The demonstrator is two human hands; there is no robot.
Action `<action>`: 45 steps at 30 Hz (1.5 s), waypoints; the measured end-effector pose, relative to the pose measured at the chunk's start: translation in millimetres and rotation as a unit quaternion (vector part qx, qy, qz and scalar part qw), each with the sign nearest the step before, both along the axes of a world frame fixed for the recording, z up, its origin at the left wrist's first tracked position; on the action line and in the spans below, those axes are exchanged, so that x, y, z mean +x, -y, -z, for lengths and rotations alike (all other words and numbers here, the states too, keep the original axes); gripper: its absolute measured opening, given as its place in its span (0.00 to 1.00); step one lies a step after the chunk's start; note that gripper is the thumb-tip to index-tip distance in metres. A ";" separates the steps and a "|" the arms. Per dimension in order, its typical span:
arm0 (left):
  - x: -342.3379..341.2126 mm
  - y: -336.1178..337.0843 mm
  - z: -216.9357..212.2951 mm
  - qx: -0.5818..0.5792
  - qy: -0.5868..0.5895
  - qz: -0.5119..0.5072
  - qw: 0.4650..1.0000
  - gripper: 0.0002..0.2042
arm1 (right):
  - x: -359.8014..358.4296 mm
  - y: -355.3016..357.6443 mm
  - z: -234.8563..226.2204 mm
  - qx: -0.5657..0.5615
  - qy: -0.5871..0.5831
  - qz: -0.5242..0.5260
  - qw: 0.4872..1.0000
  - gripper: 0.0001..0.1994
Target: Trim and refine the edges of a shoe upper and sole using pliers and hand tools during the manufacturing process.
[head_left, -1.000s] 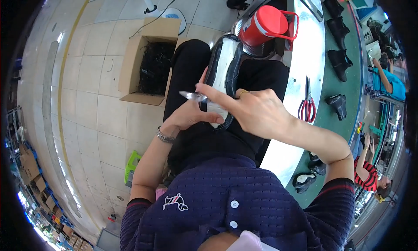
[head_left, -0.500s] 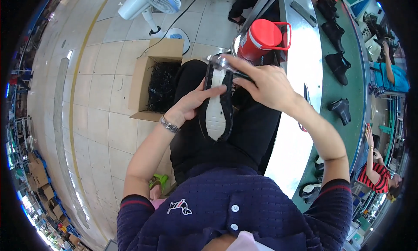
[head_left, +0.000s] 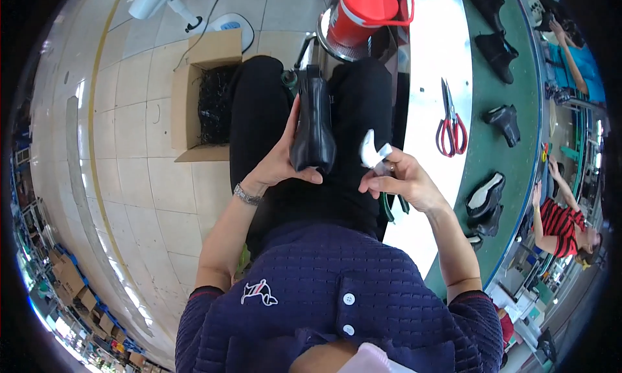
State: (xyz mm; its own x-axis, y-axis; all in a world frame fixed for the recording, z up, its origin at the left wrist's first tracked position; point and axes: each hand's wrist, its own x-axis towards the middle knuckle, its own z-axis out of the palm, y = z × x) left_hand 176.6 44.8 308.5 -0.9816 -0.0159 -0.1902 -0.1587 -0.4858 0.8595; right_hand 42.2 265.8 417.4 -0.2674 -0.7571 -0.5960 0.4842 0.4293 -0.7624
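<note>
A black leather shoe [head_left: 313,124] is held over my lap, with its smooth upper facing up and its toe end toward me. My left hand [head_left: 280,164] is closed around the shoe's left side and toe, thumb below the toe. To the right of it and apart from the shoe, my right hand [head_left: 405,182] grips pincers [head_left: 374,154] with a bright metal head and green handles that stick out below the palm. The head is overexposed, so its jaws are hard to make out. Beyond the shoe, a dark metal rod and a green part [head_left: 289,80] show between my knees.
Red-handled scissors [head_left: 451,133] lie on the metal bench [head_left: 427,56] at my right. A red jug [head_left: 364,13] stands at its far end. Several black shoes sit on the green conveyor belt [head_left: 518,153]. A cardboard box [head_left: 183,117] of black scraps is left; a fan base [head_left: 236,26] lies beyond.
The shoe has turned over from its white-insoled underside to its black upper. My right hand has drawn back from it toward me with the pincers. The view has shifted slightly.
</note>
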 end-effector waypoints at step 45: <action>-108.6 -33.3 -102.4 0.353 0.097 0.060 0.929 0.36 | 2.3 -73.1 -35.2 -0.087 -0.344 0.079 0.931 0.44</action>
State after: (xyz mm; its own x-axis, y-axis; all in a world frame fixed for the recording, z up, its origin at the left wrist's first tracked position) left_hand 68.0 78.2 411.0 -0.9145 0.2879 -0.2842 -0.3669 -0.8863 0.2828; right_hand 44.5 338.9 452.6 -0.6580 -0.7443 -0.1142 -0.0988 0.2357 -0.9668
